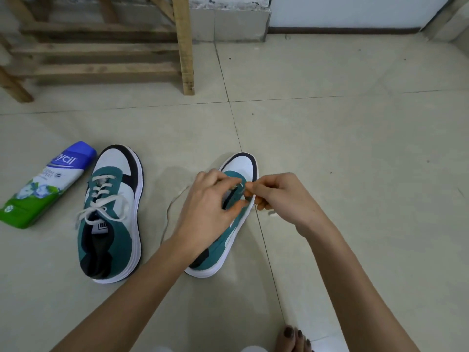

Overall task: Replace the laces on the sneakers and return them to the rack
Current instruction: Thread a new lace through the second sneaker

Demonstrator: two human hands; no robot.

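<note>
A bare foot [291,336] rests at the tiled floor's [355,148] near edge. Beyond it, the left hand [210,199] grips the tilted sneaker [220,247], likely steadying its eyelets, while the right hand's [276,196] curled fingers [264,185] pinch its lace [168,212]. Left stand the laced sneaker [111,217] and a bottle [43,184]; the wooden rack [101,52] waits far-left.

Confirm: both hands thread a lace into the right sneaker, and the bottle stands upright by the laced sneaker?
No: head view shows the bottle lying on its side beside the laced sneaker. Left hand and right hand do thread the lace into the right sneaker.
</note>
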